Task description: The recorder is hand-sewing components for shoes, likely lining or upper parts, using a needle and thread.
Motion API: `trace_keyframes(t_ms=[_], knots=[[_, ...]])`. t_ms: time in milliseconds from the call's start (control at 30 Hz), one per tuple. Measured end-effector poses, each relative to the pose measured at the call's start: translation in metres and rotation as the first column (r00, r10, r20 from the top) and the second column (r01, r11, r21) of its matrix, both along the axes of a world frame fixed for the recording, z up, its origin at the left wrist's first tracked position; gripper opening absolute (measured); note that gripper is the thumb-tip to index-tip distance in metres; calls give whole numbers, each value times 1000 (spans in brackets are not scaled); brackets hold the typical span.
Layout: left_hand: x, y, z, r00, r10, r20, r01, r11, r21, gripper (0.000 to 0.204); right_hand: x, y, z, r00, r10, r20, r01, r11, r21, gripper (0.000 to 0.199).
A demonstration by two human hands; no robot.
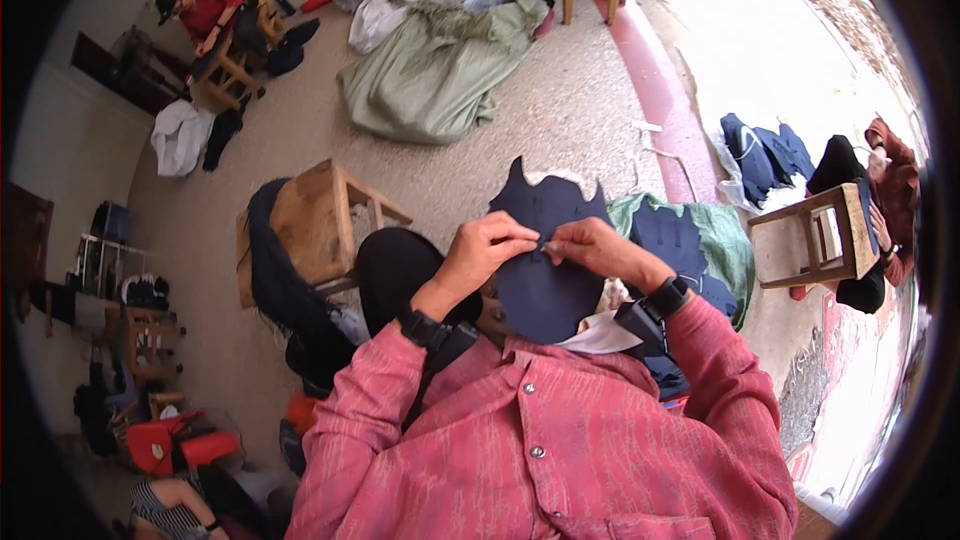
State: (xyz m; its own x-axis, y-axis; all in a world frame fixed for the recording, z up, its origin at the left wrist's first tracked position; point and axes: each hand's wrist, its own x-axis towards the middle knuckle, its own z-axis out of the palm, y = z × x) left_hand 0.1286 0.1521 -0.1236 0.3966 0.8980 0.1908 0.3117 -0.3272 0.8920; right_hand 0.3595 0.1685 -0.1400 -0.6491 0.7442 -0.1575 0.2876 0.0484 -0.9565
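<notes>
A dark navy fabric piece with a rounded lower end and two pointed upper corners lies over my lap. Small slit-like marks show near its middle. There, my left hand and my right hand come nearly fingertip to fingertip, each with thumb and forefinger pinched. Whatever sits in either pinch is too small to make out. Something whitish shows under the piece's upper edge, and a pale cloth sticks out below it. Right of my hands, more navy pieces with similar marks rest on a green sack.
A wooden stool with dark cloth draped on it stands at my left. Ahead lies a large green sack. One person sits far left; another is at right beside a stool. Red bags lie lower left.
</notes>
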Motion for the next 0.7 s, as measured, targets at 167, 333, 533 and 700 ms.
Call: trace_keyframes(t_ms=[167, 333, 533, 700], knots=[[-1, -2, -4, 996, 27, 85, -8, 975, -220, 14, 1, 0, 5, 1000, 4, 3, -4, 998, -61, 24], [-2, -2, -2, 987, 47, 154, 8, 940, -341, 13, 1, 0, 7, 1000, -5, 23, 6, 998, -62, 25], [-6, -5, -6, 965, 72, 252, 59, 878, -476, 14, 1, 0, 6, 1000, -18, 18, 21, 990, -137, 26], [-5, -4, -6, 983, 28, 183, 25, 960, -280, 15, 0, 1, 6, 1000, -19, -16, 16, 989, -150, 26]])
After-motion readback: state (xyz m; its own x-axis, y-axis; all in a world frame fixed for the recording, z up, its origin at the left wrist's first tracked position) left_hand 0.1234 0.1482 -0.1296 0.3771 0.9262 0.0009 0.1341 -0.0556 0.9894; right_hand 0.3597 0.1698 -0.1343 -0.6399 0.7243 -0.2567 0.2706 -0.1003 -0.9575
